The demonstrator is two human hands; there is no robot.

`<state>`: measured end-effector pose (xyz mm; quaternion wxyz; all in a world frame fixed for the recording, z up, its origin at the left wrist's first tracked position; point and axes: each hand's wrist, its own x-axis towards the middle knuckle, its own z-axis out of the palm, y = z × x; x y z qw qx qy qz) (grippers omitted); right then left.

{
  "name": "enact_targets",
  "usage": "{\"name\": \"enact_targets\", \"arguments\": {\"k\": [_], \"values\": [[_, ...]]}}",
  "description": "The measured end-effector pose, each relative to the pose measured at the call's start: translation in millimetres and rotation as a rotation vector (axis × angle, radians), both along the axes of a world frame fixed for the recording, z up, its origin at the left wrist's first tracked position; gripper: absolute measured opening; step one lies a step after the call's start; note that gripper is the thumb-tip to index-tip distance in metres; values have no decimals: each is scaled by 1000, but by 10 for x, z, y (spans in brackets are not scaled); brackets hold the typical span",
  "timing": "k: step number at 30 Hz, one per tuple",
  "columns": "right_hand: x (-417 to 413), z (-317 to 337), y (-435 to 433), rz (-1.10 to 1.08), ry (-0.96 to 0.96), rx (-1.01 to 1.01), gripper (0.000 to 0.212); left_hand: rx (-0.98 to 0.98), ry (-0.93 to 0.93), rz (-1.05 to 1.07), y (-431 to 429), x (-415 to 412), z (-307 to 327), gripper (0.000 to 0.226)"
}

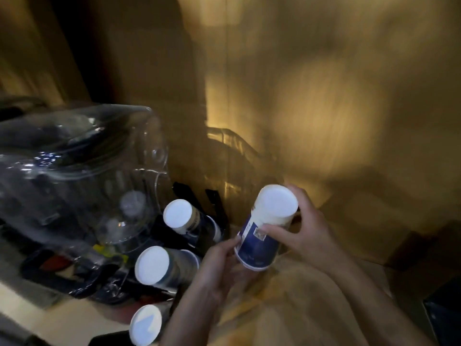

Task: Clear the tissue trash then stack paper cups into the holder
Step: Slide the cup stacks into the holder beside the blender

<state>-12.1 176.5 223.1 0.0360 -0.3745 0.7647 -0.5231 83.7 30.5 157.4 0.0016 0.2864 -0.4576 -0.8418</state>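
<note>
I hold a short stack of blue and white paper cups point(264, 228) upside down, white base pointing up toward me. My right hand point(306, 226) grips its upper part with the thumb across the side. My left hand point(219, 260) pinches the rim at the lower end. Three more upside-down cup stacks stand in the black holder point(179, 236) to the left: a far cup stack point(184, 218), a middle cup stack point(159, 267) and a near cup stack point(146, 324). No tissue shows in this blurred view.
A large clear plastic container point(82, 171) lies on its side at the left, right next to the holder. A wooden wall point(324, 96) fills the back and right. A pale counter edge point(50, 320) runs along the lower left.
</note>
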Motion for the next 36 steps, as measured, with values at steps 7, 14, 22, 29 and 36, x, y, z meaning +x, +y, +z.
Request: {"name": "enact_targets", "arguments": {"k": [7, 14, 22, 29, 36], "values": [[410, 690, -486, 92, 276, -252, 68, -255, 312, 175, -404, 532, 776, 22], [590, 686, -1023, 138, 282, -238, 73, -315, 280, 296, -823, 644, 892, 27], [512, 331, -1404, 81, 302, -25, 79, -394, 207, 235, -983, 466, 743, 30], [282, -232, -1612, 37, 327, 415, 64, -1144, 255, 154, -1083, 520, 450, 35], [195, -343, -1705, 16, 315, 585, 60, -1553, 68, -17, -1123, 441, 230, 58]]}}
